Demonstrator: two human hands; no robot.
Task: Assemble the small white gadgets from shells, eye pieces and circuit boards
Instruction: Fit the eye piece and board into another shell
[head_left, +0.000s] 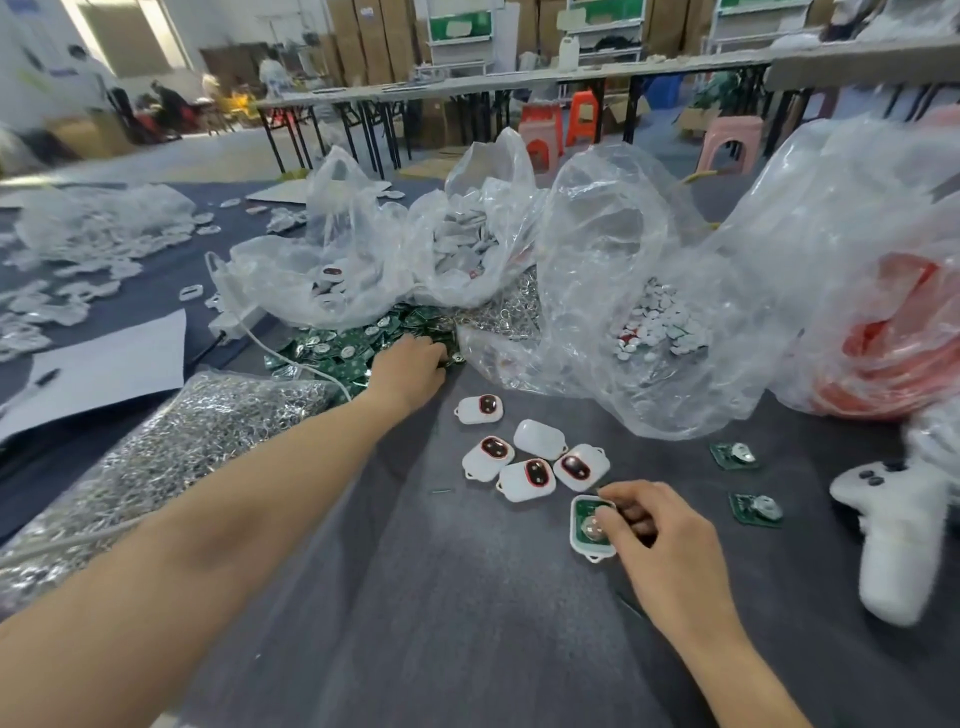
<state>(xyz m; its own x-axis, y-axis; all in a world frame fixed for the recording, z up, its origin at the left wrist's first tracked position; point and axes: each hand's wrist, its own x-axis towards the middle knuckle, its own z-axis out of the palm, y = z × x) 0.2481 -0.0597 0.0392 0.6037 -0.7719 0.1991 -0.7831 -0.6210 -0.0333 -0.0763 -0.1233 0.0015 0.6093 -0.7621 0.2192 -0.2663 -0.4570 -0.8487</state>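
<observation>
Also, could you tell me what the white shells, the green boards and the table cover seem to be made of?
White shells: likely moulded plastic, smooth with a soft sheen. Green boards: seemingly circuit-board laminate, matte green, each carrying a shiny metal disc. Table cover: probably dark grey cloth, dull and faintly creased.

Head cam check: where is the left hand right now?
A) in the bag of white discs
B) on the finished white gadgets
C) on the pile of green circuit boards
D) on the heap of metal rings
C: the left hand reaches fingers-down onto the pile of green circuit boards, while the right hand holds an open shell nearer the person.
</observation>
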